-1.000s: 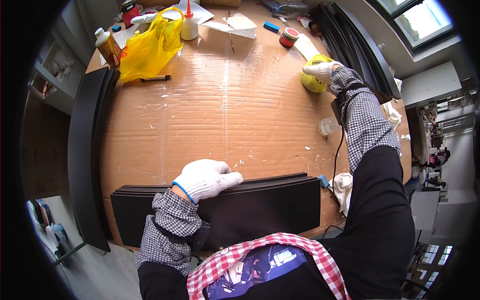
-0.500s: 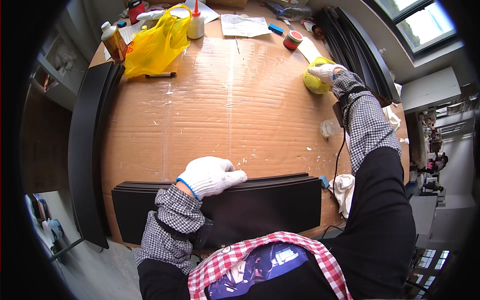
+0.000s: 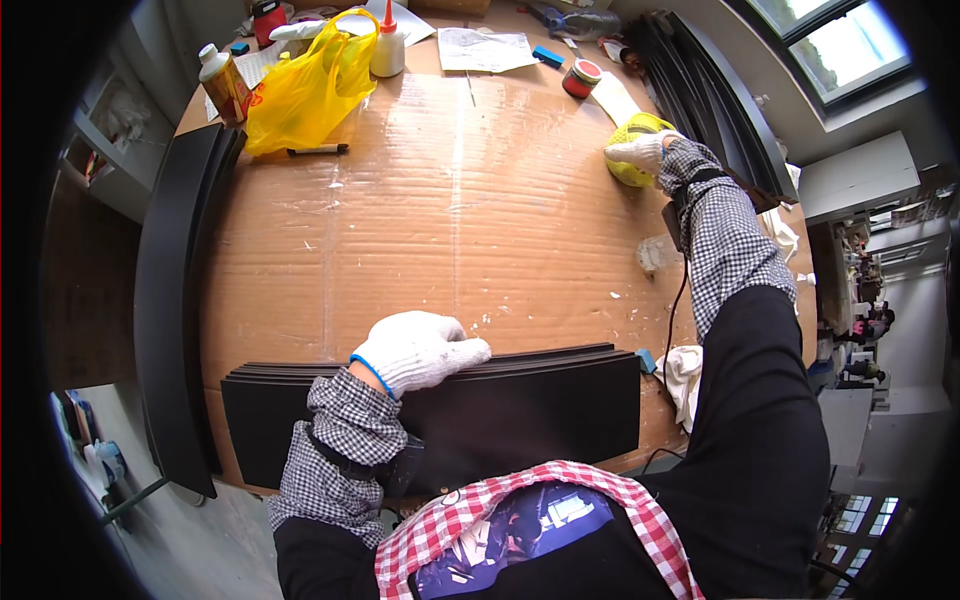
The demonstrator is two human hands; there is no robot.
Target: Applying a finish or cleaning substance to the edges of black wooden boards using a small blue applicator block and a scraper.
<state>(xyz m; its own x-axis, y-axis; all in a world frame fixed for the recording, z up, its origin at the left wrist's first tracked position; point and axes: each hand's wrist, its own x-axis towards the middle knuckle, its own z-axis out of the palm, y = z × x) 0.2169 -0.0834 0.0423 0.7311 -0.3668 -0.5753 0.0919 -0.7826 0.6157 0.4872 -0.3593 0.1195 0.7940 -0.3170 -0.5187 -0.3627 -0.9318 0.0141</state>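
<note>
Currently, the left hand (image 3: 420, 352) rests on the black panels (image 3: 530, 410) at the near edge of the table (image 3: 390, 230); the right hand (image 3: 640, 152) touches the yellow container (image 3: 630, 178) at right. Neither grip can be confirmed. Uneven pressure could shift the panels; a knock could tip the container.

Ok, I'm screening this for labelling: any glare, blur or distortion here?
In the head view, the black panels at left look bowed by the fisheye, the window is washed out and the cardboard carries a pale sheen; in that same view, the left hand and right hand show no obvious blur.
</note>
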